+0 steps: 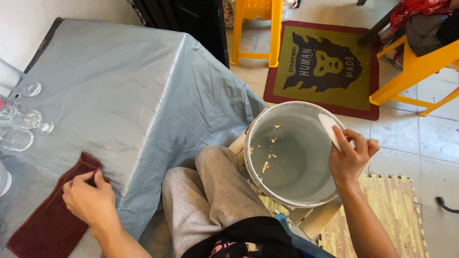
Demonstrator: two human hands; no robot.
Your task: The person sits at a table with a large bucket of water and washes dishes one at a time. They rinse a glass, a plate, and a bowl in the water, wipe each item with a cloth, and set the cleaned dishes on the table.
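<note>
My left hand (88,200) rests on a dark red cloth (52,215) that lies on the table covered with a grey-blue sheet (129,86); the fingers press the cloth's near edge. My right hand (349,160) grips the right rim of a white bucket (258,124) holding clear water, with the fingers over the rim. The bucket stands on a low pale stool beside my knee in grey trousers (215,186).
Several clear glasses (21,124) lie at the table's left edge. Yellow plastic chairs (256,28) stand behind, one at the right (416,71). A printed doormat (325,67) lies on the tiled floor, and a wood-pattern foam mat (382,215) under the stool.
</note>
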